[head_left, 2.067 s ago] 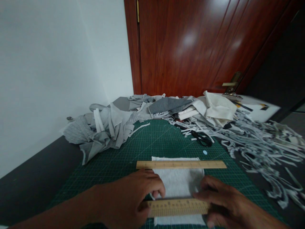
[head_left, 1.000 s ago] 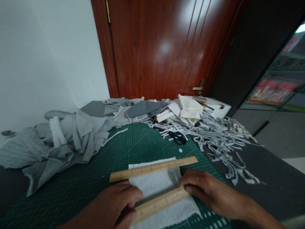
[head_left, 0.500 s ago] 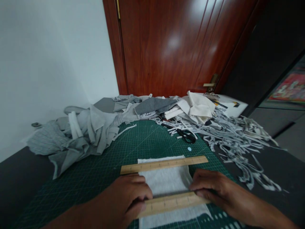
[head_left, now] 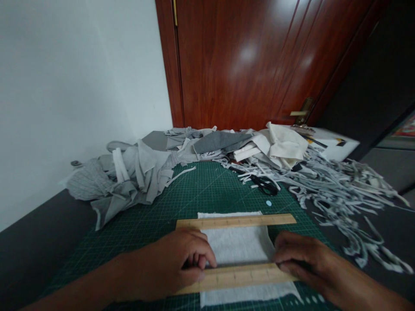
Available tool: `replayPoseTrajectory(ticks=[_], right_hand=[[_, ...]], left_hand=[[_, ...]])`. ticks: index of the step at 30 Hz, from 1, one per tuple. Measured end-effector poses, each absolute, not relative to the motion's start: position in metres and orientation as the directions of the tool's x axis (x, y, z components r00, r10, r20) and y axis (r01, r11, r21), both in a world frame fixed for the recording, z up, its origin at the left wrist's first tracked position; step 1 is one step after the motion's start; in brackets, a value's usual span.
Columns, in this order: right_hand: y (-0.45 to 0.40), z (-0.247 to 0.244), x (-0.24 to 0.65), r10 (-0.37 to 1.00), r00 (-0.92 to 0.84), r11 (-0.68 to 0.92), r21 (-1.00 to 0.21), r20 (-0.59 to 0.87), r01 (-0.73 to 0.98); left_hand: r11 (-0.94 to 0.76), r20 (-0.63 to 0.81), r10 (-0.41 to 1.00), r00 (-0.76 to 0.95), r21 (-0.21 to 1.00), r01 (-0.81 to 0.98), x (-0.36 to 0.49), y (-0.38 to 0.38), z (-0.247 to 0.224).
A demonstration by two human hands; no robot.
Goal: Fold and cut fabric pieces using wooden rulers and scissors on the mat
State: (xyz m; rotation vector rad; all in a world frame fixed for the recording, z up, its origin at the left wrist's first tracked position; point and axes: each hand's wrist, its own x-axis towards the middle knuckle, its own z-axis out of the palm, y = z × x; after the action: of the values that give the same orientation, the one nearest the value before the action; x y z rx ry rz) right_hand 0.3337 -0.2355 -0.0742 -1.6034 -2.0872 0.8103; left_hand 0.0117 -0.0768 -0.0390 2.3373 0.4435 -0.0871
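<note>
Green mat below, I've left hand and right hand half-curled at the ruler between them, over white cloth, grip unclear; likely aligning, next needs steady pressure.

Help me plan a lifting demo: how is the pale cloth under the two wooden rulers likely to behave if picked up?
The pale cloth would probably hang floppy, since its right edge curves. It is likely light for its size, as it looks like a thin sheet. The far ruler and near ruler lie across it, so lifting may drag them.
</note>
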Motion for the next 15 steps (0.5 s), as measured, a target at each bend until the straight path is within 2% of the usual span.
replayPoseTrajectory(ticks=[15], right_hand=[[-0.2302, -0.0707, 0.3378, 0.954, -0.298, 0.251, -0.658, 0.042, 0.71]], left_hand=[[-0.653, -0.168, 0.262, 0.95, 0.694, 0.303, 0.0124, -0.0754, -0.035]])
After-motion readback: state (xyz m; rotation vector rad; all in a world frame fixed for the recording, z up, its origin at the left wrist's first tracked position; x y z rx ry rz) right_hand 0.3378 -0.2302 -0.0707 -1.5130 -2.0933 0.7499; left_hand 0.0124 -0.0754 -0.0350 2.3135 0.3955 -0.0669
